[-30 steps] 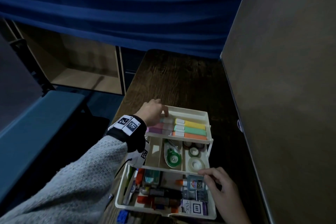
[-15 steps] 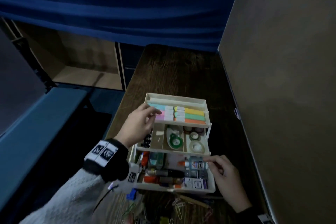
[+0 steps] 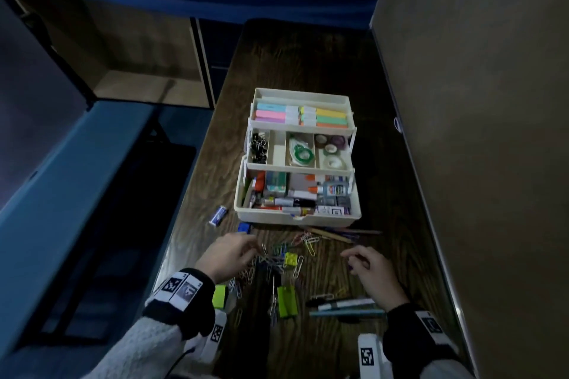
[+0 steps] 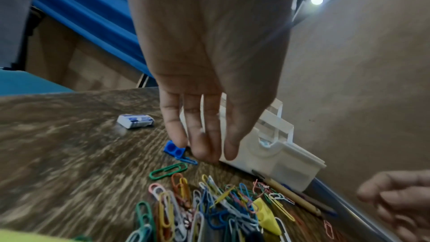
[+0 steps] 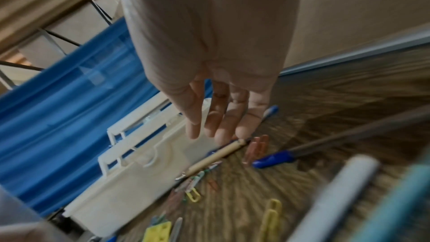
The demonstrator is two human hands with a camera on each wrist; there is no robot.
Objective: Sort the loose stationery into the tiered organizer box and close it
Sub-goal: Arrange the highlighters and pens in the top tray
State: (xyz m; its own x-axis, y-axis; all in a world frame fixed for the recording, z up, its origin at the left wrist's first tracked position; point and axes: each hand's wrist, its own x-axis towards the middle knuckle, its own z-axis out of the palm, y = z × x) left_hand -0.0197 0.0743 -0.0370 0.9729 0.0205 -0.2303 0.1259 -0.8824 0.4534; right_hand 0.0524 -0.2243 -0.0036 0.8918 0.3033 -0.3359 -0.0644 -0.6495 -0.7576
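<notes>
The white tiered organizer box (image 3: 295, 218) stands open on the dark wooden table, its three tiers stepped back and filled with highlighters, tape rolls, binder clips and glue. In front of it lies a heap of coloured paper clips (image 3: 277, 255) (image 4: 209, 207). My left hand (image 3: 229, 252) (image 4: 204, 152) hangs over the heap's left edge, fingers straight and pointing down, empty, near a blue sharpener (image 4: 174, 149). My right hand (image 3: 365, 264) (image 5: 216, 130) hovers to the right of the clips with relaxed fingers, holding nothing, above a tan pencil (image 5: 216, 155).
An eraser in a blue and white sleeve (image 3: 218, 215) lies left of the box. Green blocks (image 3: 286, 301), a yellow sharpener (image 3: 290, 258), a marker and a teal pen (image 3: 346, 308) lie near my wrists. A tan partition wall (image 3: 477, 132) bounds the table's right side.
Both hands have left the box and drawn back toward me, down to the loose paper clips in front of it. The camera view has tilted down, showing the clutter.
</notes>
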